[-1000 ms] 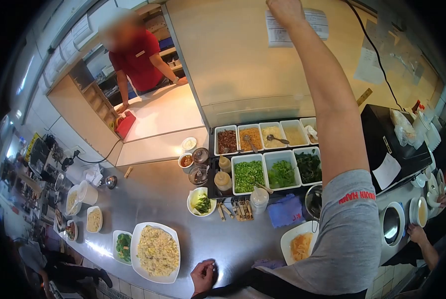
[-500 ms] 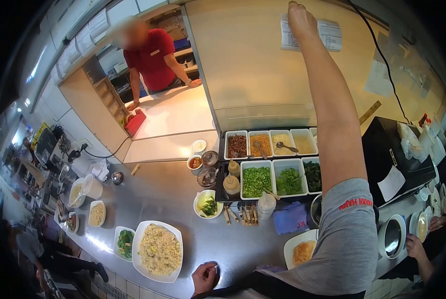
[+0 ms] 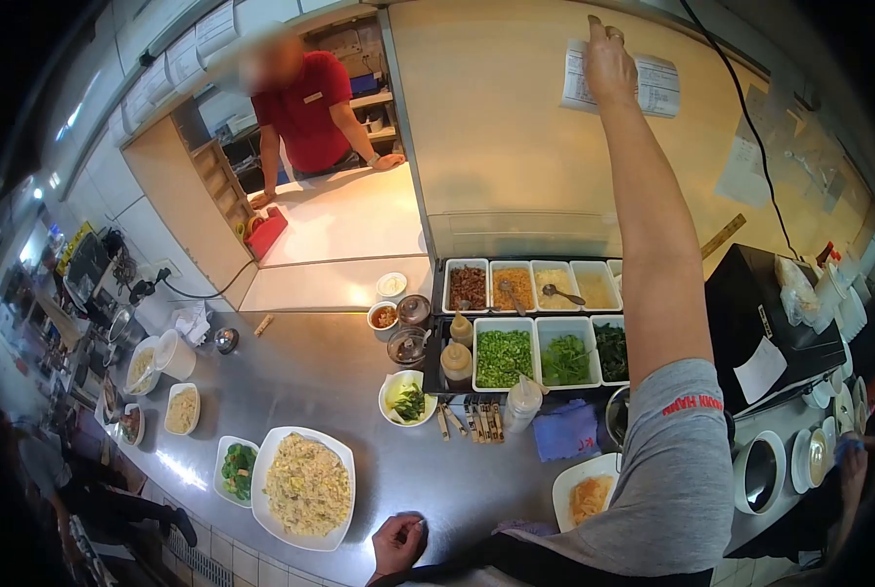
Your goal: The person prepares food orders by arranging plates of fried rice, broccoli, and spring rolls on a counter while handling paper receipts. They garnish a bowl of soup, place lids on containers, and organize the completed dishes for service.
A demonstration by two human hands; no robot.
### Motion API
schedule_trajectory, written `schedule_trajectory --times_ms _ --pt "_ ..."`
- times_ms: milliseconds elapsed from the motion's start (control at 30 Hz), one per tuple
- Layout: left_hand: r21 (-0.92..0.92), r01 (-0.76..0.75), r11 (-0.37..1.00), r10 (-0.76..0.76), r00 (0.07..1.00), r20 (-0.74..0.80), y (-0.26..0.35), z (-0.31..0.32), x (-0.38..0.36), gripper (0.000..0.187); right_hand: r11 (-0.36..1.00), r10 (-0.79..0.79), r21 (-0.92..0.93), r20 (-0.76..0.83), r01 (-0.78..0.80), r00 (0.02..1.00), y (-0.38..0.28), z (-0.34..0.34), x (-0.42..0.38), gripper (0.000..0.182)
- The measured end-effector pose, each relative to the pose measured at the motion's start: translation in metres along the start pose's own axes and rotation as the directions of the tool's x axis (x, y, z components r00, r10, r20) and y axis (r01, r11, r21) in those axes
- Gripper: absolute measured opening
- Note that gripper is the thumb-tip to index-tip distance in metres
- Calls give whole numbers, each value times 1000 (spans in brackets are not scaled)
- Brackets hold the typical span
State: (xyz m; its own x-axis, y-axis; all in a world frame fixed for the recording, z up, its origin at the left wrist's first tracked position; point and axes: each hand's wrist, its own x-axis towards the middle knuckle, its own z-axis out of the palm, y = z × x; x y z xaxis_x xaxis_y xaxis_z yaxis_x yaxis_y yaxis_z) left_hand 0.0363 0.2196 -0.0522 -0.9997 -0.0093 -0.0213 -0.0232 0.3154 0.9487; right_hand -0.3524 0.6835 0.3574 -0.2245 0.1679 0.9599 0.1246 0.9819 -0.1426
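My right hand is raised at the end of my outstretched arm, over a printed paper sheet on the beige wall panel. Its fingers look partly spread, and nothing shows in them. My left hand rests curled at the front edge of the steel counter; what its fingers hold, if anything, is too small to name. Left of it stand a large white bowl of fried rice and a smaller dish of green vegetables. Near my right elbow is a white plate with orange food.
Trays of chopped greens and toppings stand at the centre, with squeeze bottles before them. A person in a red shirt leans on the pass-through shelf. At the right are a black box, bowls and another person's arm.
My right hand has shifted slightly right and down, and its fingers have opened from a closed shape. The other person's hands at the far right have moved.
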Motion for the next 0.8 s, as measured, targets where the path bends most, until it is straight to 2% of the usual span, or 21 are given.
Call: schedule_trajectory --times_ms 100,200,300,400,500,600,667,700,733,767,800 --pt "1 -15 1000 15 1000 16 1 -1 0 8 998 59 4 -4 -59 998 1 6 1 52" --pt "-11 -35 999 35 999 33 -3 -3 -1 9 987 97 125 21 -99 995 12 8 -1 48" --pt "-52 -32 998 34 998 45 -9 -3 -2 9 985 116 134 -71 -106 991 21 14 -4 30" --pt "-25 -58 998 60 997 58 -11 -6 -2 10 993 74 81 87 -81 993 21 10 -7 34" --pt "39 -92 995 89 993 77 -8 -9 -2 11 1000 14 26 16 -14 1000 19 15 -9 32" --pt "59 -109 992 104 991 83 -7 -10 -1 11 998 -43 -51 94 48 995 16 11 -9 31" --pt "59 -114 992 109 990 84 -13 -9 -1 12 994 -20 -101 119 32 993 36 35 -2 33" --pt "140 -141 980 128 986 103 -10 -11 0 12 993 -22 -110 141 38 990 39 45 -1 34" --pt "120 -138 983 117 979 169 -13 -14 2 13 974 -111 -187 112 131 987 45 48 -5 33" --pt "99 -116 988 93 973 211 -20 -17 3 14 987 -159 -42 -51 157 986 70 76 -5 28" --pt "111 -133 985 107 970 218 -20 -17 3 16 881 -309 -303 215 364 926 83 70 7 31"
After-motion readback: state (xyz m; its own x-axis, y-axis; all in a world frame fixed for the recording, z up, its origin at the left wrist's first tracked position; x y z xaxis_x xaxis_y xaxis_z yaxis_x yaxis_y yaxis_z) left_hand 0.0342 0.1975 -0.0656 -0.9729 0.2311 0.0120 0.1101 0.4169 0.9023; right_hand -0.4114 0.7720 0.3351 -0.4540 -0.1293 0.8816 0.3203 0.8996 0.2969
